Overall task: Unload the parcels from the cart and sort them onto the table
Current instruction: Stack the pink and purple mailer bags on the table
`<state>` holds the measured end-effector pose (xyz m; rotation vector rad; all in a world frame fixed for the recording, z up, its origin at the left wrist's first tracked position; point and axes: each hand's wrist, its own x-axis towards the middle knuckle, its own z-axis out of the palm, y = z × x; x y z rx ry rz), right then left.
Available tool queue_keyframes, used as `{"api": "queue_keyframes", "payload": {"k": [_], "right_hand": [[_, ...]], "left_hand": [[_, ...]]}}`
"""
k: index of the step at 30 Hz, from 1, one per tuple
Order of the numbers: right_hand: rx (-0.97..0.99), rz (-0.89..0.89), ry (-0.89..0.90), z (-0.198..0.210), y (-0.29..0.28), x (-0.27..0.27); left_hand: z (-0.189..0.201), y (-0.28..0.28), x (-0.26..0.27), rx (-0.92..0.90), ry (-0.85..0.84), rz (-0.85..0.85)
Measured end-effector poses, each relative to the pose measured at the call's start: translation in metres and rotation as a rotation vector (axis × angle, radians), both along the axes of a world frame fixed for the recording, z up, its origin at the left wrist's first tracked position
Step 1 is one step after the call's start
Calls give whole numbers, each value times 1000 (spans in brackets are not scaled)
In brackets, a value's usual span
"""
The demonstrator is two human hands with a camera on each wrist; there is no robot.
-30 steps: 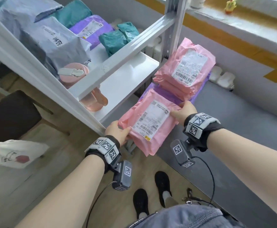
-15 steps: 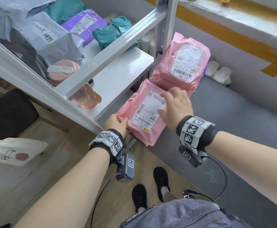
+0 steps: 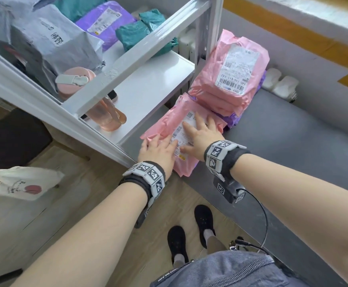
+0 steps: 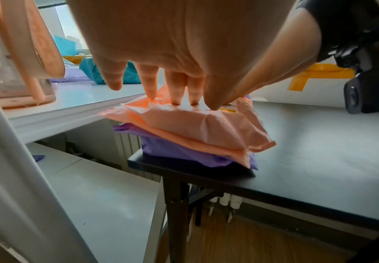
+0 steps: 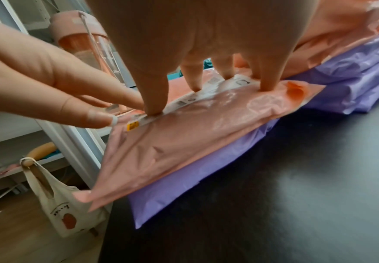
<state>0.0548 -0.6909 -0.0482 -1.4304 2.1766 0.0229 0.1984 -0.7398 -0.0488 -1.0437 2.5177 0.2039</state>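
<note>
A pink parcel [image 3: 164, 125] [image 4: 197, 124] [image 5: 184, 142] with a white label lies on a purple parcel [image 4: 184, 153] [image 5: 184, 186] at the near left corner of the dark grey table [image 3: 293, 141]. My left hand [image 3: 158, 150] [image 4: 173, 99] lies flat on its near left part, fingers straight, tips pressing down. My right hand [image 3: 200, 131] [image 5: 206, 89] presses flat on the label beside it. Behind stands a stack of pink parcels [image 3: 237, 79] on more purple ones. On the white cart [image 3: 127, 65] lie grey [image 3: 51, 44], purple [image 3: 104, 19] and teal parcels [image 3: 144, 30].
A pink bottle [image 3: 98, 104] stands on the cart's shelf close to my left hand. A cream tote bag [image 3: 17, 183] [image 5: 60, 204] hangs at the left over the wooden floor. The cart's post [image 3: 208, 38] rises beside the pink stack. The table's right part is bare.
The pink parcel came down from my two-handed hold onto the purple parcel. Both hands let go of its edges and now lie flat on top of it.
</note>
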Motion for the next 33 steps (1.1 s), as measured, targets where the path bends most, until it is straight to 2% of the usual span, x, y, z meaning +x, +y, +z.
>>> {"api": "queue_keyframes", "payload": {"k": [5, 10, 15, 20, 25, 33], "right_hand": [[-31, -32, -99, -1, 3, -14], [-148, -9, -100, 16, 6, -22], [-216, -79, -86, 33, 14, -22], [-237, -275, -33, 55, 37, -10], [-247, -494, 21, 67, 83, 18], [-225, -858, 137, 89, 198, 38]], "left_hand": [[6, -1, -6, 1, 57, 18], [22, -5, -15, -66, 125, 36], [39, -10, -21, -107, 146, -41], [56, -8, -22, -135, 229, -223], [64, 5, -26, -113, 307, -403], [91, 82, -60, -19, 392, -670]]}}
